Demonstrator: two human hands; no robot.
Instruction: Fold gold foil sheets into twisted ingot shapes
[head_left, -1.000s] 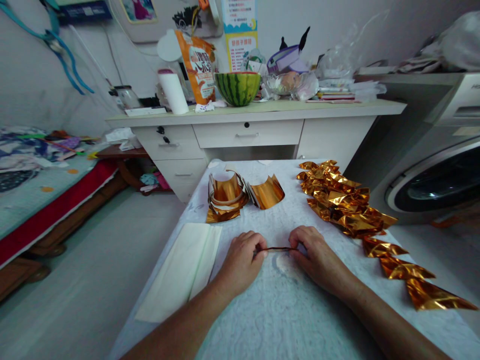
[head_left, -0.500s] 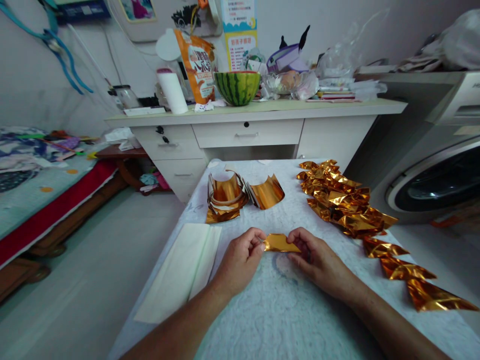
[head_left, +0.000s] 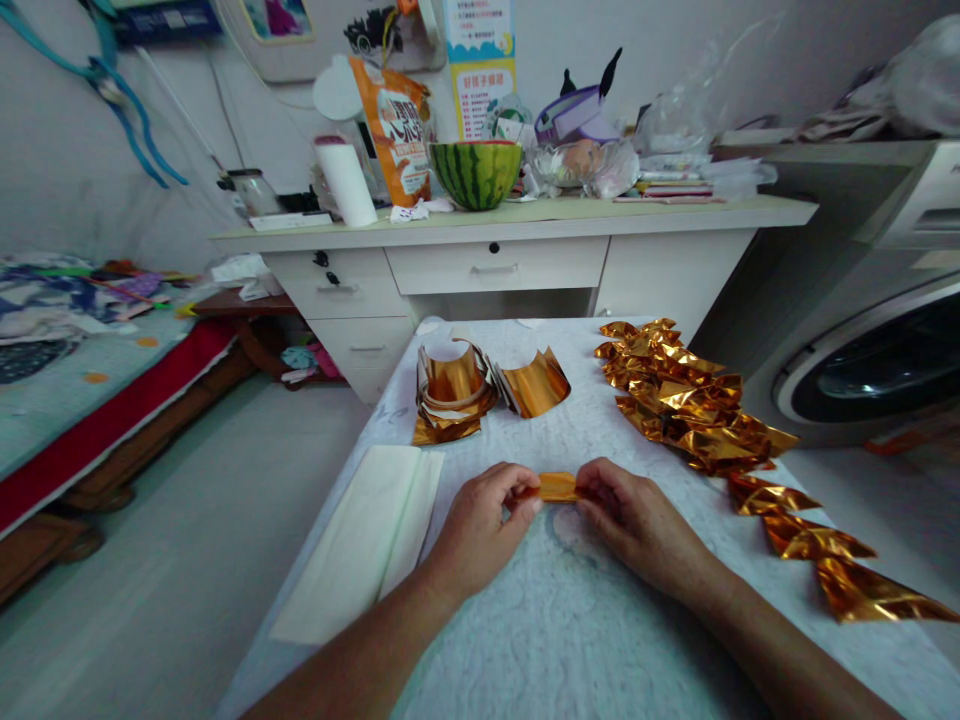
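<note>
A small folded piece of gold foil paper (head_left: 558, 487) spans the gap between my two hands, just above the cloth. My left hand (head_left: 487, 520) pinches its left end between thumb and fingers. At the other end, my right hand (head_left: 637, 515) is closed on it the same way, so both tips of the piece are hidden. Beyond my hands lie a curled stack of gold foil sheets (head_left: 454, 385) and a smaller curved bundle of gold sheets (head_left: 536, 385). To the right, a heap of folded gold foil pieces (head_left: 690, 400) trails toward me.
A pale folded paper sheet (head_left: 352, 545) lies left of my hands on the cloth-covered table (head_left: 555, 640). Behind stands a white desk (head_left: 495, 265) with half a watermelon (head_left: 475, 175) and an orange bag (head_left: 394, 135). A washing machine (head_left: 885, 300) is at right, a bed (head_left: 90, 400) at left.
The foil piece between my hands has become narrower, its upper edge now folded or turned down. My fingers have closed further over its ends. The surrounding things have stayed in place.
</note>
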